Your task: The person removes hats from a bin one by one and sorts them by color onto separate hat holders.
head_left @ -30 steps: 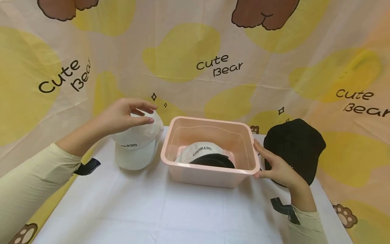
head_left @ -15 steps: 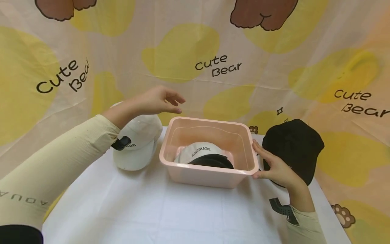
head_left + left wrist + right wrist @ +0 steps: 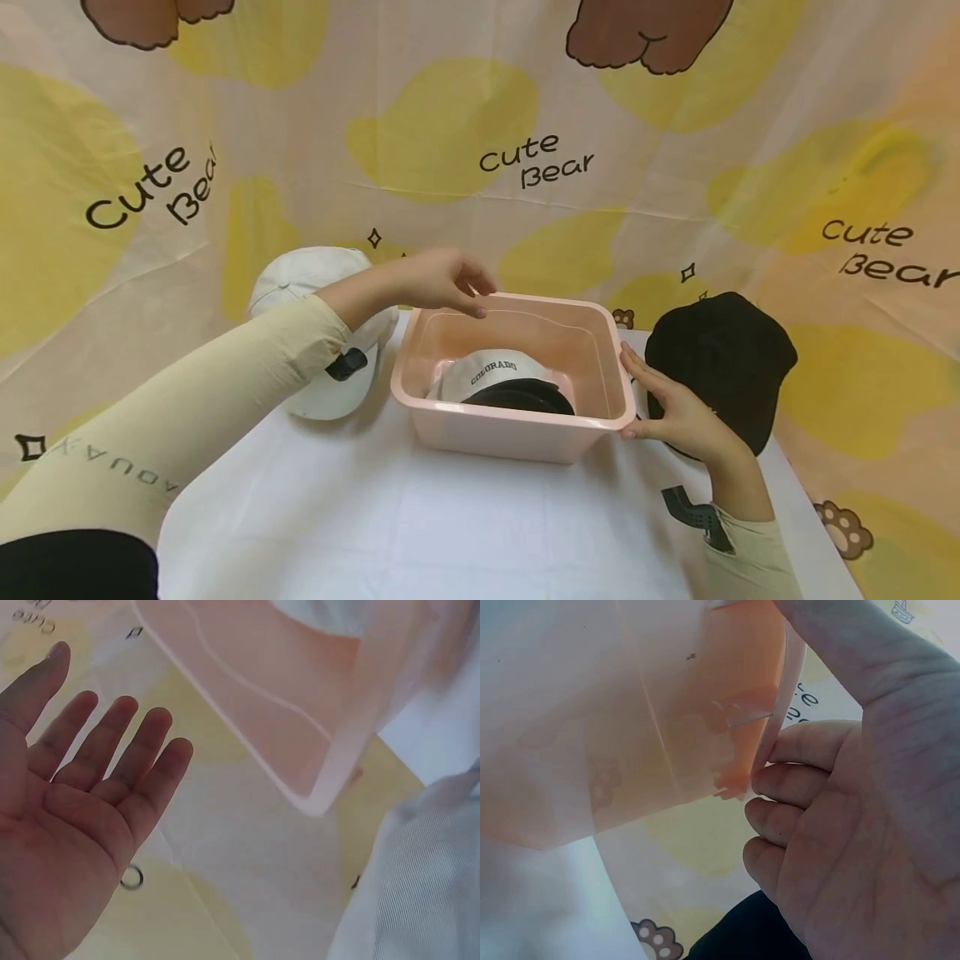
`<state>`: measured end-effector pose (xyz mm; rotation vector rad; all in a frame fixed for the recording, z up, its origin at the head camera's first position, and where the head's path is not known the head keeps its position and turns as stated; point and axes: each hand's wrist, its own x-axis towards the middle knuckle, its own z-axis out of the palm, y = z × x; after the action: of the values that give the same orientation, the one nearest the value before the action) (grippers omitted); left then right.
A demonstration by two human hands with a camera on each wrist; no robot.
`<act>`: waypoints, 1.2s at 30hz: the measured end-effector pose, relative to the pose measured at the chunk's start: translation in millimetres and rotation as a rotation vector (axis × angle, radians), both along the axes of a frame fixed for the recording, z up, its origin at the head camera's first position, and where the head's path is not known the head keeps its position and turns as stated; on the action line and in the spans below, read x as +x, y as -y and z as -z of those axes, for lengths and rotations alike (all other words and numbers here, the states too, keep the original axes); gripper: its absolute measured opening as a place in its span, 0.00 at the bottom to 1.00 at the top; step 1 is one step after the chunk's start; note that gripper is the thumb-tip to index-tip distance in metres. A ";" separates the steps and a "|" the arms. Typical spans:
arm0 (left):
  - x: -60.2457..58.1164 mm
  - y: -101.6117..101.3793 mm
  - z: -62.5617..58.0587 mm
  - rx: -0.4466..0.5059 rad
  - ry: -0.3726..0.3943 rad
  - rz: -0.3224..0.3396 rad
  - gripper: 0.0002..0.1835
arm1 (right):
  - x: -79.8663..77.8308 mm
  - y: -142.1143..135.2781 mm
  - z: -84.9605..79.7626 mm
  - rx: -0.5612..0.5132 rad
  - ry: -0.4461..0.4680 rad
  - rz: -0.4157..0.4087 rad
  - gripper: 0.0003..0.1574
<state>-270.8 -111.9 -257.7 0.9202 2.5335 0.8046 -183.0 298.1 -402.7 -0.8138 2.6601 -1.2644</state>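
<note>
My left hand [image 3: 442, 279] hovers over the back left rim of a pink plastic bin [image 3: 495, 437], fingers loosely bent and holding nothing. In the left wrist view its palm [image 3: 67, 832] faces the camera, apart from the bin. Thumb and fingers of my right hand [image 3: 686, 421] hold the bin's right end at the rim; the right wrist view has the fingertips [image 3: 765, 817] against that edge. Inside the bin lies a white cap [image 3: 487, 365] lettered COLORADO, with a black brim [image 3: 525, 397] in front of it. Part of both is hidden by the front wall.
A white cap [image 3: 311, 271] stands left of the bin, partly covered by my left arm. Just behind my right hand sits a black cap [image 3: 720, 358]. White cloth [image 3: 450, 525] covers the table, and a printed curtain [image 3: 420, 125] hangs behind it.
My left hand has moved right, from above the left white cap to over the bin's back rim, rising and then dropping a little. The right hand, bin and caps have stayed put.
</note>
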 end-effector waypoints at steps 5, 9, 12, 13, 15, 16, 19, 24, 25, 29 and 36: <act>4.1 -16.7 9.9 -0.051 0.016 0.073 0.22 | -0.1 -0.6 0.5 0.000 0.001 -0.005 0.75; 7.4 -24.7 18.4 -0.090 0.030 0.111 0.24 | -0.1 0.4 0.7 -0.001 0.013 0.008 0.74; 8.0 -29.0 22.4 -0.104 0.039 0.134 0.26 | -0.4 0.2 1.1 0.003 0.015 0.020 0.73; 7.8 -30.3 23.5 -0.103 0.046 0.142 0.26 | -0.6 0.0 1.1 0.006 0.015 0.020 0.73; 6.8 -32.7 26.5 -0.094 0.068 0.161 0.27 | -0.8 -0.6 1.3 0.010 0.013 0.018 0.73; 6.6 -34.2 27.8 -0.087 0.084 0.171 0.28 | -0.9 -0.8 1.5 0.009 0.009 0.018 0.73; 4.2 -36.9 35.2 -0.059 0.158 0.200 0.30 | -1.0 -1.2 1.9 0.008 0.006 0.013 0.73; 0.3 -41.0 48.1 -0.022 0.255 0.233 0.31 | -2.0 -1.2 2.0 0.009 0.002 0.008 0.73; -0.1 -41.8 50.2 -0.014 0.267 0.236 0.31 | -2.1 -1.1 1.9 0.008 0.005 0.009 0.73; -2.1 -45.7 58.3 0.013 0.307 0.248 0.28 | -2.0 -0.9 2.2 0.008 0.010 0.018 0.73; -1.0 -54.5 64.3 0.012 0.383 0.258 0.26 | -1.1 -1.5 2.0 0.001 0.011 0.014 0.73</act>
<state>-271.7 -57.4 -322.0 0.9654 2.0369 0.8246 -184.1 299.6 -404.7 -0.7868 2.6626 -1.2663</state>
